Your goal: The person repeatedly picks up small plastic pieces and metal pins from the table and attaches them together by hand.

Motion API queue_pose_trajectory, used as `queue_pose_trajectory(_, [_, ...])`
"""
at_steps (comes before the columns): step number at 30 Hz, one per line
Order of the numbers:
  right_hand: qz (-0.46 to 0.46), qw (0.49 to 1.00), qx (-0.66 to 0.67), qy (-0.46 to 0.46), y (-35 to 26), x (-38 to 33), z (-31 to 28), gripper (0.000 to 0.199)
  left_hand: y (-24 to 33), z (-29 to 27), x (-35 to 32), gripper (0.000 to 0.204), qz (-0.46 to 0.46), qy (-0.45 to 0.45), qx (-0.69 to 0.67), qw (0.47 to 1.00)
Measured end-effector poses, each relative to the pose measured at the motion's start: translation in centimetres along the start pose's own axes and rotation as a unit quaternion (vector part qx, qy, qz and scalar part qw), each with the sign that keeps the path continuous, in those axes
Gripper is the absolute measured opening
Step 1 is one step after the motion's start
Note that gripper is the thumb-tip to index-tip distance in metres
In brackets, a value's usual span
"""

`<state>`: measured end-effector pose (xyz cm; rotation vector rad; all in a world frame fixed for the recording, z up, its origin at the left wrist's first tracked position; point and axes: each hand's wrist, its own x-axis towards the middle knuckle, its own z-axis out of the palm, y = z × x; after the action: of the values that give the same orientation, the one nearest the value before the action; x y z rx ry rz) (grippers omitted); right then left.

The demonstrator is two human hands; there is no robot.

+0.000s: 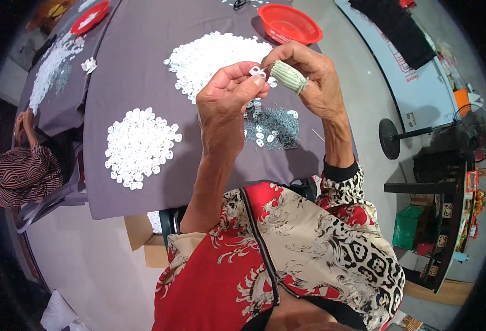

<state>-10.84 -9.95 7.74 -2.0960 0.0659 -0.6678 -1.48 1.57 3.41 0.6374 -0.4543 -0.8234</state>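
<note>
Up above the grey cloth-covered table (pixel 143 66), the left hand (pixel 226 105) pinches a small white plastic piece (pixel 257 71) between thumb and forefinger, touching the right hand (pixel 314 77), whose fingertips press together at that piece; one right finger wears a pale green ribbed sleeve (pixel 288 76). Below lie a heap of thin grey metal pins (pixel 279 126) and two piles of white pieces (pixel 141 146), with a red plastic basket (pixel 287 23) beyond.

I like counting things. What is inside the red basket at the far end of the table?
The red basket looks empty: only its ribbed inside shows. The near wall hides a thin strip of the bottom, so something tiny there could not be seen. The white pieces lie outside it on the grey cloth.
</note>
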Motion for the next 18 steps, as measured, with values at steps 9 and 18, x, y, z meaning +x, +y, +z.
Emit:
queue_pose_trajectory(9, [0.010,0.999,-0.028,-0.013,0.12,-0.07,0.03,0.014,-0.10,-0.22,-0.21,0.020,-0.007,0.010,0.020,1.000])
queue_pose_trajectory(18, [0.008,0.999,-0.036,-0.031,-0.20,0.05,-0.15,0.012,-0.27,-0.40,-0.08,0.019,0.000,0.015,0.049,0.999])
